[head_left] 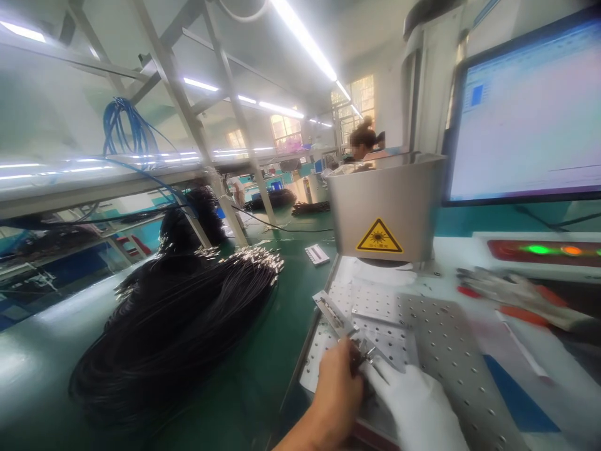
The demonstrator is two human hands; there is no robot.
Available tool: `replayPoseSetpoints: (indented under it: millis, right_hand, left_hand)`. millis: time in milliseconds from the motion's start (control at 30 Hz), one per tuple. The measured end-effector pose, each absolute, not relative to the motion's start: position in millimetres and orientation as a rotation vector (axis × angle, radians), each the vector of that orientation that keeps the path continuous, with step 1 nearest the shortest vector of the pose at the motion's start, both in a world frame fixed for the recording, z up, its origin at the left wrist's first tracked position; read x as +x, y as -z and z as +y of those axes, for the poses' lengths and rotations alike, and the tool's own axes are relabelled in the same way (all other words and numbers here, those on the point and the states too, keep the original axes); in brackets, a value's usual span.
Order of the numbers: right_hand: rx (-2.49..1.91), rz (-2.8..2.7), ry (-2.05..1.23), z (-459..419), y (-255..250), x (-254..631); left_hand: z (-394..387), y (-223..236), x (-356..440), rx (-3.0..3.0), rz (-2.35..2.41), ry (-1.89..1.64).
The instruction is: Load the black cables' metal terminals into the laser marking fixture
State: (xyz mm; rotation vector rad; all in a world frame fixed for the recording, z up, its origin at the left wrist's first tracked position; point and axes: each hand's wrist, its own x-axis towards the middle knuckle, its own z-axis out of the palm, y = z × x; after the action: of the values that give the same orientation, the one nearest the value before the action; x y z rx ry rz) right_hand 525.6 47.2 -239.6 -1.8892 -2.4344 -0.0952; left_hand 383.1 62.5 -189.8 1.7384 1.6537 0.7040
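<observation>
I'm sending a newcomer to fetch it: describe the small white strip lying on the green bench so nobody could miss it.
Start at the grey metal laser housing with the yellow triangular warning sticker. Just left of it, on the green bench mat, lies the small white rectangular strip, flat and alone. Unlike the big coil of black cables with silver tips nearby, it is pale, flat and apart from everything.

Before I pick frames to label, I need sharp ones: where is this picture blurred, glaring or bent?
Head view: the perforated plate and both hands, left hand and gloved right hand, are fairly sharp; the right edge and shelf smear; ceiling tubes and monitor glare; the frame posts bend.
</observation>
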Motion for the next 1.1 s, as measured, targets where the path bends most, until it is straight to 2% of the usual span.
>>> replayPoseSetpoints:
  millis: [133, 300, 500, 733, 1100]
  right_hand:
    - [-1.904, -2.493, 0.128, 47.4, 228.8, 520.3]
    - [-1.807, -2.420, 0.308, 44.5, 242.2, 519.6]
    - [-1.778, -2.456, 0.190, 48.5, 250.3, 521.9]
    - [-1.746, -2.444, 0.267, 46.6, 246.9, 520.2]
    - [-1.813, -2.339, 0.027, 62.5, 268.6, 524.2]
  left_hand:
    - [63.5, 194.2, 374.0, 1.712, 1.654, -0.641]
    - [69.3, 200.9, 362.3, 1.564, 1.728, -0.677]
    - [71.6, 201.0, 359.7, 1.487, 1.707, -0.676]
    - [66.3, 187.8, 363.8, 1.651, 1.848, -0.541]
    - [67.6, 189.1, 371.6, 1.817, 1.826, -0.422]
